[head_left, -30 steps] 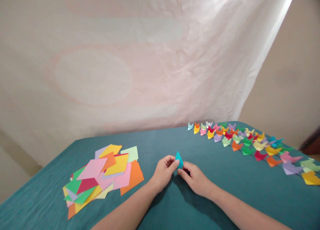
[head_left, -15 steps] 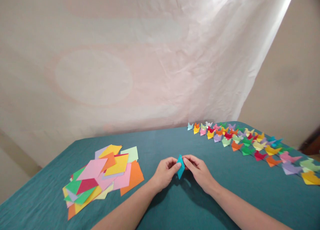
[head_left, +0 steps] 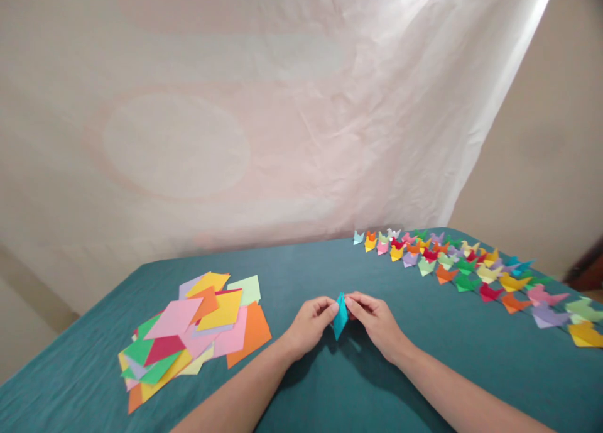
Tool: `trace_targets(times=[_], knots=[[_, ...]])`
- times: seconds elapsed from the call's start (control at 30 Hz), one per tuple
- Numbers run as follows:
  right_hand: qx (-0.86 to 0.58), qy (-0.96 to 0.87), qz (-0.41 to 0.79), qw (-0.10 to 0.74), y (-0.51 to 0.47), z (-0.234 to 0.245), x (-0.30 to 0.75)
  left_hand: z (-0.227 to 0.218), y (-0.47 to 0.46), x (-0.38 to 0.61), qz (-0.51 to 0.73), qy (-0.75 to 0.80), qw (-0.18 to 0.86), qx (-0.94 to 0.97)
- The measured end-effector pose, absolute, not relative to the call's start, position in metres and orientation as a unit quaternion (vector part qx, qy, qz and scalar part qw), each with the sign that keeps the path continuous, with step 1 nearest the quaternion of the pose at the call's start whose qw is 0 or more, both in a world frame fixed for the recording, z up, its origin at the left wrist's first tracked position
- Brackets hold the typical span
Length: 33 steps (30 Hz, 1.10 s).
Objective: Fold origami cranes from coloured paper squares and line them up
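A small folded blue origami paper [head_left: 340, 320], shaped like a narrow diamond, stands upright between my hands just above the table. On its left side, the thumb and fingers of my left hand [head_left: 313, 325] pinch it. My right hand [head_left: 374, 323] grips it from the right near its upper end, thumb in front. The fingertips behind the paper are partly hidden.
Loose square papers [head_left: 174, 320] in many colours lie heaped on the left of the green-covered table [head_left: 301, 269]. Several rows of folded paper birds [head_left: 466, 266] fill the right side. A pale hanging sheet [head_left: 282, 137] closes off the back.
The blue paper has turned slightly between my fingers, and its top now shows two narrow points. Both hands stay in nearly the same place.
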State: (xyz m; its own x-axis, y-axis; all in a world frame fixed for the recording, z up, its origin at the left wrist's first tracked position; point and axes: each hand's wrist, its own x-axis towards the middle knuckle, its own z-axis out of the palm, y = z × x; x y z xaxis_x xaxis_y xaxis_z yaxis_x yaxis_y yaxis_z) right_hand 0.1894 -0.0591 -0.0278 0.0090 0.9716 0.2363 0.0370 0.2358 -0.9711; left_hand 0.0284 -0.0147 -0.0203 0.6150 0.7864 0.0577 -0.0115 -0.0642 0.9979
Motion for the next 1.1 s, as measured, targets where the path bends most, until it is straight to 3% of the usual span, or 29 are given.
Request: trace_targets(times=[0.43,0.8,1.1], knots=[[-0.416,-0.584,0.442,0.539,-0.06,-0.033,0.186,-0.02,-0.006,0.021,0.213,0.182,0.893,0.351],[-0.396,-0.58,0.467,0.537,-0.062,-0.026,0.187,-0.018,-0.009,0.019,0.093,0.194,0.921,0.326],[-0.42,-0.529,0.497,0.545,-0.062,-0.024,0.186,-0.016,-0.013,0.025,0.155,0.234,0.887,0.366]])
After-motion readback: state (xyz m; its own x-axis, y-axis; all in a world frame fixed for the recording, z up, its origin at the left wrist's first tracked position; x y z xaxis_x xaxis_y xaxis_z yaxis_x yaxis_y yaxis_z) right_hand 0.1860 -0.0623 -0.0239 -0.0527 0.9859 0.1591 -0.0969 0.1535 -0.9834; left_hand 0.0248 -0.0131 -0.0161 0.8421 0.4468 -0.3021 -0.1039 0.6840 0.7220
